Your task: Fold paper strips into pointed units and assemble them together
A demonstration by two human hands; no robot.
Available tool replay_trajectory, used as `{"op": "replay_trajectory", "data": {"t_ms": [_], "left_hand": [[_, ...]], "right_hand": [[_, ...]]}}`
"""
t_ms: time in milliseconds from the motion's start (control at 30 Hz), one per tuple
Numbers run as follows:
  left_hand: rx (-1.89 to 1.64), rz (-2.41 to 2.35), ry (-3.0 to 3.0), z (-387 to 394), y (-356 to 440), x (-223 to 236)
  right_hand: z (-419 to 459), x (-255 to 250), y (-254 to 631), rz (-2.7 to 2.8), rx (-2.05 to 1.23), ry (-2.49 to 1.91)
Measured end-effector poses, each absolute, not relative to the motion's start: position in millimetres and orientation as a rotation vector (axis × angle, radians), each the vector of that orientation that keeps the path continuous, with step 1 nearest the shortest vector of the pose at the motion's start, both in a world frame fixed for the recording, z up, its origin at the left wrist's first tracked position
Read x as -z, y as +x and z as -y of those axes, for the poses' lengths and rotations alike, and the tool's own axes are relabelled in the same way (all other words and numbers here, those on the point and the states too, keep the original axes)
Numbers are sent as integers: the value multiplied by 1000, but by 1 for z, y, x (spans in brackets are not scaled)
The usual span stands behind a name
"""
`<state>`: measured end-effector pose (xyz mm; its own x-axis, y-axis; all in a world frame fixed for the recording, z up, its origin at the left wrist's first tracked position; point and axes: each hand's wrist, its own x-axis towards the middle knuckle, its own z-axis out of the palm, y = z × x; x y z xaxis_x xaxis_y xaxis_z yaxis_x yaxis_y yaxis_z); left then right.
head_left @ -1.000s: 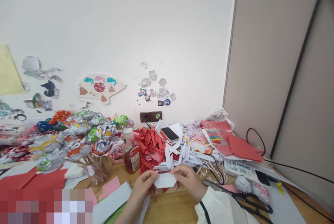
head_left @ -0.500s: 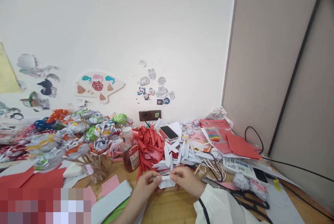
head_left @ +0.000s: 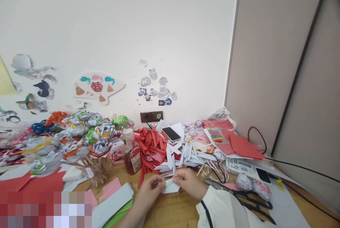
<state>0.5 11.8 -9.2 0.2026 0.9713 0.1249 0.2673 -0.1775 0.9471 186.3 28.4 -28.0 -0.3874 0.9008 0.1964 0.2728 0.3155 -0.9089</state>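
Low in the middle of the head view, a small white paper strip (head_left: 170,187) with a fold along its top edge is held between both hands. My left hand (head_left: 152,188) pinches its left end between thumb and fingers. At the other end, my right hand (head_left: 188,182) is closed in a pinch on the upper right corner. Just beyond the fingers lies a heap of folded white paper strips (head_left: 186,155). Beside it, to the left, is a pile of folded red paper strips (head_left: 151,146).
A bottle of dark red liquid (head_left: 132,157) stands left of the red pile. Black-handled scissors (head_left: 249,199) lie by my right sleeve. A phone (head_left: 171,133) rests behind the white heap. Stacked white paper (head_left: 114,203) lies left of my forearm; crumpled paper flowers (head_left: 77,135) fill the back left.
The white paper now tilts, and its folded edge slopes down to the left rather than lying level. Both hands keep their pinch. The whole view has shifted slightly.
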Motion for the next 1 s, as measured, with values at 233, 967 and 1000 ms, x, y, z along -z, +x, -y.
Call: {"op": "replay_trajectory", "data": {"t_ms": [233,967,1000], "left_hand": [[-931,-1268,1861,-2,4,4],[-883,-1177,1590,-5,-5,-3],[-839,-1188,1587,-3,-3,-4]], "right_hand": [[-19,19,180,1954,-915,-1055],[-26,10,195,2004,-1079,-916],[-25,11,194,1999,-1068,-925]]}}
